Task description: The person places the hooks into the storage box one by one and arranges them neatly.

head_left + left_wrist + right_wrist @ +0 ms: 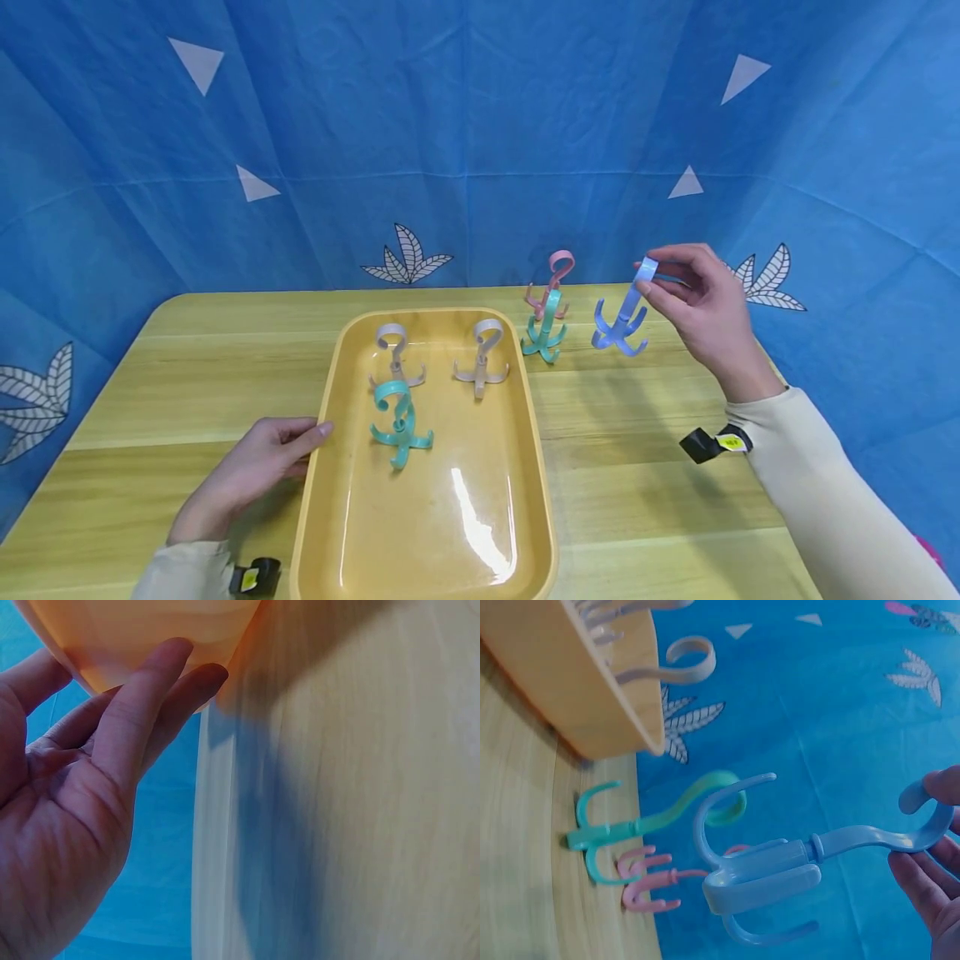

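Note:
My right hand (pixel 705 308) pinches a blue multi-prong hook (pixel 621 327) by its curved top, holding it above the table at the tray's right. In the right wrist view, the blue hook's prongs (pixel 761 881) point away from the fingers. My left hand (pixel 258 467) grips the left side of a yellow tray (pixel 547 500), thumb over the rim and fingers against the outer wall. Inside the tray stand a teal hook (pixel 401 425) and two beige hooks, one at the left (pixel 392 337) and one at the right (pixel 481 367).
On the table (pixel 645 508), right of the tray's far corner, a green hook (pixel 551 325) stands in front of a pink hook (pixel 561 267). A blue cloth backdrop (pixel 465 125) with white triangles and leaves rises behind the table edge.

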Tool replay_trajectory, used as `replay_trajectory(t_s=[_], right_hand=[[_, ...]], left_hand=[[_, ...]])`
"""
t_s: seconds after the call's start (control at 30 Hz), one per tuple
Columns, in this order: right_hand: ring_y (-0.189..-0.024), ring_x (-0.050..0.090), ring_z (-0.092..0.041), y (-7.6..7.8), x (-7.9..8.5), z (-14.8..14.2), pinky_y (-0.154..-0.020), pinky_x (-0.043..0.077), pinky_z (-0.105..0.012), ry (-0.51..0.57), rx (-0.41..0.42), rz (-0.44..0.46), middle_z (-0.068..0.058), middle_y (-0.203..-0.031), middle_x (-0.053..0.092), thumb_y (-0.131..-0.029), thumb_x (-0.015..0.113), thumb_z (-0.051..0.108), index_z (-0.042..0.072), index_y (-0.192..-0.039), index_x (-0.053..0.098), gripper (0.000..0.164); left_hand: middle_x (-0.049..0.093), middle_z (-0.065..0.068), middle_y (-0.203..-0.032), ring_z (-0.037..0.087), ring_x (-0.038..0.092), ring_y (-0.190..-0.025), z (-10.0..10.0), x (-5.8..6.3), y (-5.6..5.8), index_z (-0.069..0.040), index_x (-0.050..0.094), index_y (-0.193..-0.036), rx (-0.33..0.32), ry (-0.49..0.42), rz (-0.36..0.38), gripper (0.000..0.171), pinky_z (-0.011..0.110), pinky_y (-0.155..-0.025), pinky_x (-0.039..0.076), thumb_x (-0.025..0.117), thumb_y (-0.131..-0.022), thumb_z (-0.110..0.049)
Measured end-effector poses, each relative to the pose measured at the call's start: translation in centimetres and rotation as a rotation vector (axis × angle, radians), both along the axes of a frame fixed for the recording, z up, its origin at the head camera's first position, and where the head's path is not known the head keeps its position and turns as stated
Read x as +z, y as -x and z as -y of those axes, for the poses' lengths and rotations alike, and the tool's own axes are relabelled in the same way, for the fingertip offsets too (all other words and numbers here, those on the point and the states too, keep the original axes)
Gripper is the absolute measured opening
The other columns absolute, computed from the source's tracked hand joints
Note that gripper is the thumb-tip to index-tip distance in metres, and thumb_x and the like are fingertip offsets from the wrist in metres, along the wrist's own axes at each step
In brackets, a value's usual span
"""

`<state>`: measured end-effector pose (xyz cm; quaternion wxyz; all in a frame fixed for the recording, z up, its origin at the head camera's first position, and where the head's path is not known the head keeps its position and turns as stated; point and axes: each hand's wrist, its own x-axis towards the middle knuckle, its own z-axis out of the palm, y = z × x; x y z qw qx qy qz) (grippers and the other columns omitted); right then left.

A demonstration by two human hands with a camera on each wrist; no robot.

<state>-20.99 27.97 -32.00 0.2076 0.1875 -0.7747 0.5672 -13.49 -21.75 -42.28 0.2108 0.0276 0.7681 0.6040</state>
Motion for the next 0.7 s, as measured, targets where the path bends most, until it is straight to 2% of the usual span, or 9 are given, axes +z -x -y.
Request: replay_trajectory(t_s=[0.4, 0.57, 0.7], right_hand=[[-0.107, 0.063, -0.019, -1.6, 0.7, 1.9, -0.093, 0.05, -0.025, -0.027, 0.156, -0.062, -0.018, -0.114, 0.053, -0.085, 0.066, -0.016, -0.012, -0.12, 0.059, 0.036], [-0.102, 0.064, -0.019, -2.0, 1.3, 2.6, -0.091, 0.051, -0.025, -0.073, 0.18, -0.081, -0.017, -0.114, 0.055, -0.084, 0.067, -0.018, -0.01, -0.12, 0.06, 0.037], [-0.1, 0.063, -0.021, -2.4, 1.6, 3.5, -0.091, 0.052, -0.026, -0.083, 0.232, -0.096, -0.018, -0.113, 0.055, -0.083, 0.067, -0.019, -0.01, -0.119, 0.061, 0.037]], left_hand=[[0.063, 0.021, -0.12, 0.025, 0.064, -0.105, 0.0, 0.0, 0.0, 0.014, 0.052, -0.132, 0.01, 0.016, -0.01, 0.055, 0.037, -0.084, 0.056, 0.057, -0.102, -0.031], [0.063, 0.02, -0.119, 0.024, 0.064, -0.104, -0.2, 0.1, 0.0, 0.014, 0.054, -0.13, 0.013, 0.009, -0.002, 0.053, 0.036, -0.084, 0.056, 0.057, -0.102, -0.031], [0.064, 0.019, -0.118, 0.023, 0.065, -0.103, -0.1, 0.0, 0.0, 0.014, 0.055, -0.129, 0.012, 0.011, -0.003, 0.052, 0.036, -0.083, 0.057, 0.058, -0.102, -0.03]])
